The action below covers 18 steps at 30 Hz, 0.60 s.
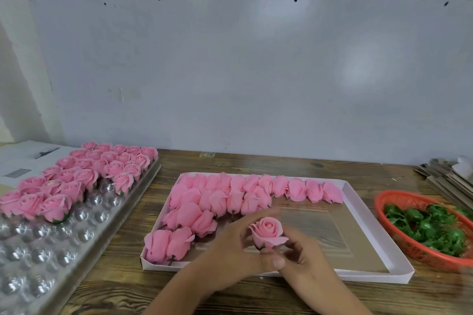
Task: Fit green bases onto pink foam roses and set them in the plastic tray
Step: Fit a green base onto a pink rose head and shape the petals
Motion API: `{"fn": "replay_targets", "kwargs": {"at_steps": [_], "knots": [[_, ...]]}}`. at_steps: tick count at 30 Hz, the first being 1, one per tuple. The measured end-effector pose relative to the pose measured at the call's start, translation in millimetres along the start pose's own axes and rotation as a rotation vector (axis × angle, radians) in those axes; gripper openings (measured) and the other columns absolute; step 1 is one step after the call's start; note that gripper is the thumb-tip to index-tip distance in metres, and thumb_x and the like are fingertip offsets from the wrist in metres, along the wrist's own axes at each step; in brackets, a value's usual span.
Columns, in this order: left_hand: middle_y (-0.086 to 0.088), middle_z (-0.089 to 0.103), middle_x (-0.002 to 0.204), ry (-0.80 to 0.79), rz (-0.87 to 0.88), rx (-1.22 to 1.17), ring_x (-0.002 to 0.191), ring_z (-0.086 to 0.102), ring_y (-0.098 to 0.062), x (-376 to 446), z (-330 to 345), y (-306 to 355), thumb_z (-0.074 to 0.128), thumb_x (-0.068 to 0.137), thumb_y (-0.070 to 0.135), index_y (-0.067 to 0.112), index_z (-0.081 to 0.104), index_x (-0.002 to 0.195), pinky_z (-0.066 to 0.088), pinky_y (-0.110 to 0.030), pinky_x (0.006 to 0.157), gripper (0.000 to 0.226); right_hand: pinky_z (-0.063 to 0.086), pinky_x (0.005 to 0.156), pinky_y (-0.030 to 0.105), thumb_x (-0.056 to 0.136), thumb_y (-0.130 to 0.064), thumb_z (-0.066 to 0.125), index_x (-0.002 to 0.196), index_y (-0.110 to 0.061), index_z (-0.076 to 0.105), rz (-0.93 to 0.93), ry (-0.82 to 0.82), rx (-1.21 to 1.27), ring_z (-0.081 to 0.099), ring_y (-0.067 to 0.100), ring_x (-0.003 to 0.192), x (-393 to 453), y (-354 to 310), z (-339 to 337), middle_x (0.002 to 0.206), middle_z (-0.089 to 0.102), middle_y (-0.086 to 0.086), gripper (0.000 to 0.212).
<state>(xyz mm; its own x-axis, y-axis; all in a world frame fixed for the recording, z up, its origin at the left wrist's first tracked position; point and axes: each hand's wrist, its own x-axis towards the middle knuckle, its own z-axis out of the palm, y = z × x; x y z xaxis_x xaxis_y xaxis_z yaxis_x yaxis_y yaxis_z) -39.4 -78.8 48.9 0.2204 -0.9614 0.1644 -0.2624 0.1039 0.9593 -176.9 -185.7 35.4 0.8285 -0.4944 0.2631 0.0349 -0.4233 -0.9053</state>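
Over the front edge of a shallow white cardboard box (pixel 378 275), both hands meet around one pink foam rose (pixel 267 231), held upright with its bloom facing up. From the head camera, the left hand (pixel 230 258) pinches the flower's underside, thumb and fingers closed on it, where a sliver of green base (pixel 262 246) shows. The right hand (pixel 304 258) has its fingertips curled in against the same underside, also gripping the rose. Inside the box, unfinished pink rose heads (pixel 217 199) lie on their sides in rows, filling the far edge and the left part, while the right part is bare. To the left, on the wooden table (pixel 294 163), a clear plastic tray with round dimples (pixel 51 238) holds finished roses (pixel 84 174) standing upright across its far half; the near dimples are unfilled. At the right, an orange plastic mesh basket (pixel 414 248) holds a heap of loose green leafy bases (pixel 432 227). Behind the basket lies a stack of flat grey cardboard sheets (pixel 440 176). A newspaper (pixel 25 158) sits under the tray's far left corner.
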Motion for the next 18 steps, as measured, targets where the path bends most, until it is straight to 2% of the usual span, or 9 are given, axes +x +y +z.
{"fn": "replay_targets", "kwargs": {"at_steps": [2, 3, 6, 8, 11, 13, 15, 16, 18], "knots": [[0.014, 0.065, 0.132, 0.028, -0.01, -0.073, 0.124, 0.06, -0.007, -0.9, -0.2, 1.0, 0.083, 0.075, 0.043, 0.039, 0.056, 0.137, 0.048, -0.024, 0.103, 0.067, 0.054, 0.074, 0.038, 0.082, -0.025, 0.067, 0.109, -0.043, 0.07, 0.008, 0.004, 0.009, 0.065, 0.019, 0.089, 0.9, -0.7, 0.5, 0.101, 0.074, 0.001, 0.032], [0.016, 0.063, 0.134, 0.069, 0.007, -0.096, 0.126, 0.058, -0.005, -1.2, -0.2, 2.8, 0.079, 0.077, 0.053, 0.045, 0.059, 0.133, 0.048, -0.022, 0.101, 0.061, 0.051, 0.068, 0.031, 0.081, -0.029, 0.067, 0.109, -0.044, 0.069, 0.006, -0.002, -0.003, 0.063, 0.018, 0.084, 0.8, -1.3, 0.4, 0.099, 0.073, 0.003, 0.032], [0.014, 0.066, 0.132, 0.17, 0.063, -0.143, 0.126, 0.059, -0.005, -1.9, -0.3, 5.8, 0.059, 0.082, 0.075, 0.043, 0.073, 0.114, 0.047, -0.019, 0.1, 0.048, 0.044, 0.063, 0.021, 0.08, -0.028, 0.069, 0.105, -0.042, 0.069, -0.001, -0.04, -0.04, 0.06, 0.022, 0.079, 0.1, 0.4, 0.5, 0.094, 0.071, 0.009, 0.029], [0.014, 0.068, 0.13, 0.154, 0.063, -0.181, 0.127, 0.058, -0.004, -1.7, 0.4, 6.1, 0.06, 0.084, 0.071, 0.038, 0.078, 0.107, 0.045, -0.015, 0.099, 0.044, 0.044, 0.065, 0.024, 0.079, -0.028, 0.069, 0.102, -0.042, 0.07, 0.0, -0.056, -0.018, 0.057, 0.017, 0.073, -0.3, 0.6, 1.2, 0.09, 0.069, 0.014, 0.027], [0.011, 0.069, 0.128, 0.087, 0.043, -0.165, 0.126, 0.06, -0.007, -1.0, 0.9, 3.3, 0.062, 0.088, 0.062, 0.038, 0.074, 0.117, 0.047, -0.019, 0.1, 0.038, 0.047, 0.072, 0.03, 0.079, -0.026, 0.068, 0.096, -0.045, 0.073, 0.012, -0.053, 0.052, 0.061, 0.011, 0.082, 0.1, -1.5, 0.3, 0.094, 0.071, 0.011, 0.026], [0.008, 0.07, 0.126, 0.051, 0.015, -0.156, 0.122, 0.062, -0.01, -1.5, -0.2, 2.7, 0.064, 0.088, 0.062, 0.039, 0.069, 0.125, 0.049, -0.023, 0.099, 0.043, 0.049, 0.075, 0.019, 0.082, -0.022, 0.066, 0.102, -0.047, 0.073, 0.017, -0.084, 0.108, 0.065, 0.002, 0.089, -1.1, -5.4, -0.9, 0.098, 0.075, -0.003, 0.032], [0.006, 0.068, 0.128, 0.01, -0.008, -0.168, 0.122, 0.062, -0.012, -2.3, -1.6, 5.0, 0.066, 0.09, 0.056, 0.041, 0.066, 0.129, 0.051, -0.025, 0.099, 0.042, 0.047, 0.071, 0.011, 0.083, -0.021, 0.065, 0.101, -0.048, 0.073, 0.019, -0.095, 0.139, 0.065, -0.005, 0.085, -1.9, -8.1, -1.9, 0.094, 0.075, -0.015, 0.033], [0.005, 0.068, 0.129, -0.022, -0.015, -0.173, 0.123, 0.061, -0.012, -2.5, -2.1, 6.5, 0.067, 0.092, 0.05, 0.041, 0.064, 0.13, 0.051, -0.025, 0.098, 0.04, 0.047, 0.067, 0.012, 0.082, -0.023, 0.066, 0.098, -0.047, 0.073, 0.016, -0.078, 0.139, 0.064, -0.005, 0.079, -1.8, -8.9, -2.3, 0.089, 0.075, -0.014, 0.03], [0.004, 0.066, 0.131, -0.067, -0.017, -0.16, 0.125, 0.06, -0.015, -2.3, -1.7, 6.4, 0.07, 0.093, 0.041, 0.037, 0.061, 0.133, 0.051, -0.031, 0.101, 0.042, 0.049, 0.064, 0.02, 0.08, -0.028, 0.07, 0.099, -0.037, 0.075, 0.001, -0.027, 0.145, 0.062, 0.001, 0.074, -0.9, -8.0, -4.0, 0.09, 0.075, -0.001, 0.022]]}}
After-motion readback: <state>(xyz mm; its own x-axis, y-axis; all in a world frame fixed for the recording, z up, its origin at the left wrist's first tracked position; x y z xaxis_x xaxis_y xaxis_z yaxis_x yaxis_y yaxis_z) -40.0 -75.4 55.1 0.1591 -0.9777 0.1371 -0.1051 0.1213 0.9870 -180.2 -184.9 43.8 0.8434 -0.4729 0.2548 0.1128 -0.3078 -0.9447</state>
